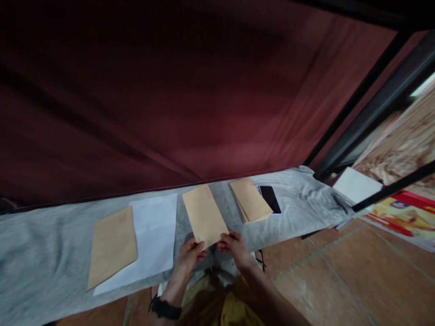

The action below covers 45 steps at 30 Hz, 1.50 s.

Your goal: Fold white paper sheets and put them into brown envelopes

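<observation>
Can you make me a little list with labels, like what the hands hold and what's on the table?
hands: left hand and right hand both pinch the near edge of the middle envelope
left of it: white paper with a brown envelope lying partly on it
right of it: envelope stack, then a phone with a dark screen
table cover: grey cloth
behind: red curtain

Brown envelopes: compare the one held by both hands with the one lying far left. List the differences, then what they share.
The middle envelope is pinched at its near edge by the left hand and right hand; the far-left envelope lies untouched. The middle envelope lies over bare grey cloth; the far-left envelope overlaps a white sheet. Both are tan.
</observation>
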Available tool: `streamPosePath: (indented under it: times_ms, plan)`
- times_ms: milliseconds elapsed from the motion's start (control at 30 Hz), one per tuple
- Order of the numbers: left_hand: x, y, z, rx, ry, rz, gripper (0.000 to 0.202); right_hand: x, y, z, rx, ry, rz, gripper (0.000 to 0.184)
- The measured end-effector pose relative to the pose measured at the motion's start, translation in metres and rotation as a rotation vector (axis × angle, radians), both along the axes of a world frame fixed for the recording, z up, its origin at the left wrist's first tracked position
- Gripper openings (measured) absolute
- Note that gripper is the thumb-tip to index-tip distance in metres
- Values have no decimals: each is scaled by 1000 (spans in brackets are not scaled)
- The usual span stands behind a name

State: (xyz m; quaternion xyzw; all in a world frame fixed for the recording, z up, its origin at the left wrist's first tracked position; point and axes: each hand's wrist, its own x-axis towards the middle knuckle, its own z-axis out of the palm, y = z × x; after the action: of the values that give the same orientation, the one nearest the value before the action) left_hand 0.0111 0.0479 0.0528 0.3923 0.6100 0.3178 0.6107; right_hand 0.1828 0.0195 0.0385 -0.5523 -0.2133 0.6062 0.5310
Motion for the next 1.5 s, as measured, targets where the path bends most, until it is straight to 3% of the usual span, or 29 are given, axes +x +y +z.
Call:
streamPosePath:
  times_ms: [333, 400, 500, 600, 733, 867, 1000, 1067, 1200, 1300, 1500]
  plan:
    - [-5, 5, -13, -20, 28, 1, 49, 14, 0, -21, -39, -124, 38, 38]
    - [-6, 5, -13, -22, 34, 0, 48, 20, -7, -25, 49, -325, 53, 35]
    - [-7, 6, -13, -18, 42, -6, 45, 23, -19, -25, 308, -877, 107, 35]
    - [-5, 6, -13, 6, 54, -10, 41, 14, -27, -18, 554, -1279, 293, 43]
    - [-2, 7, -16, 89, 180, -46, 27, -3, -32, -13, 746, -1412, 563, 51]
    - [-2, 5, -15, 165, 464, -107, 19, -4, -37, -19, 731, -1484, 611, 58]
    - [-3, -4, -14, 309, 811, -188, 27, 1, -40, -21, 719, -1491, 620, 60]
    - [-2, -13, -20, 457, 963, -221, 29, 0, -40, -20, 707, -1486, 618, 59]
    - [3, -33, -48, 938, 1020, -307, 36, -3, -38, -22, 704, -1499, 608, 57]
    - [6, -47, -69, 1146, 1082, -384, 45, -4, -37, -29, 736, -1533, 583, 59]
    - [3, -58, -81, 1252, 1276, -362, 57, 5, -40, -42, 785, -1565, 538, 63]
